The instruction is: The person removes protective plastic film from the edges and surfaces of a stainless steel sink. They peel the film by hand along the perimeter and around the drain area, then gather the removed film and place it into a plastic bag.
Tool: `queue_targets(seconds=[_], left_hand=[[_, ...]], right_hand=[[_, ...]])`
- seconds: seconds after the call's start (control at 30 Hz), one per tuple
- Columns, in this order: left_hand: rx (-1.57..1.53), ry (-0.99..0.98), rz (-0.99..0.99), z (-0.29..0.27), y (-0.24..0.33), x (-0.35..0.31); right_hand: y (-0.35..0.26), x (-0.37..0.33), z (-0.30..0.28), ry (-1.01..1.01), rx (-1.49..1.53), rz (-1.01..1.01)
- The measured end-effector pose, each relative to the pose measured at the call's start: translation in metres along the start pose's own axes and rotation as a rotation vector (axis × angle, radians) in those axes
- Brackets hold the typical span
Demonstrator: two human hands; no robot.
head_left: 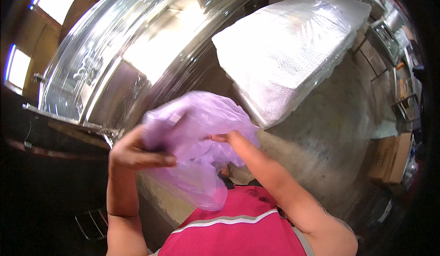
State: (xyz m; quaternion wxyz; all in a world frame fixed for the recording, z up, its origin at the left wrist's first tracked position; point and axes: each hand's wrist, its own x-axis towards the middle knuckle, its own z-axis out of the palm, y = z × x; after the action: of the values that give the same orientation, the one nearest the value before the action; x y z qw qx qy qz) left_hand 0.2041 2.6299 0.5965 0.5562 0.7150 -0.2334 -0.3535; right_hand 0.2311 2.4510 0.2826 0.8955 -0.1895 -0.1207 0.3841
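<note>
A crumpled, translucent purple plastic bag (pixel 215 111) hangs in front of my body, partly smeared by motion. My left hand (pixel 133 153) is at the bag's left side, gripping its edge. The left thumb sticks out to the right, and the other fingers are partly covered by plastic. On the bag's right side, my right hand (pixel 224 138) has its fingers closed on the film, with the fingertips lost in its folds. The lower part of the bag trails down over my red shirt (pixel 233 235).
A large metal unit wrapped in clear stretch film (pixel 110 73) stands at the left. Beyond the bag to the right is a big block wrapped in bubble wrap (pixel 293 45). A cardboard box (pixel 387 160) and metal racks (pixel 385 40) line the far right of the concrete floor (pixel 321 150).
</note>
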Motion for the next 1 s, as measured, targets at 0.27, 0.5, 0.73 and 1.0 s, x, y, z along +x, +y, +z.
queue_targets(seconds=[0.27, 0.5, 0.73, 1.0], left_hand=[[0.181, 0.669, -0.073, -0.248, -0.053, -0.001], [0.99, 0.712, 0.006, -0.45, -0.191, 0.147], [1.148, 1.032, -0.033, -0.363, -0.198, 0.217], [0.61, 0.658, 0.927, 0.063, -0.136, 0.256]], right_hand=[[0.004, 0.056, -0.053, 0.706, -1.283, 0.15], [-0.001, -0.021, 0.087, 0.284, -1.146, -0.057], [0.054, -0.283, 0.01, 1.578, -0.418, -0.449], [0.123, -0.449, -0.03, 1.587, 0.148, -0.79]])
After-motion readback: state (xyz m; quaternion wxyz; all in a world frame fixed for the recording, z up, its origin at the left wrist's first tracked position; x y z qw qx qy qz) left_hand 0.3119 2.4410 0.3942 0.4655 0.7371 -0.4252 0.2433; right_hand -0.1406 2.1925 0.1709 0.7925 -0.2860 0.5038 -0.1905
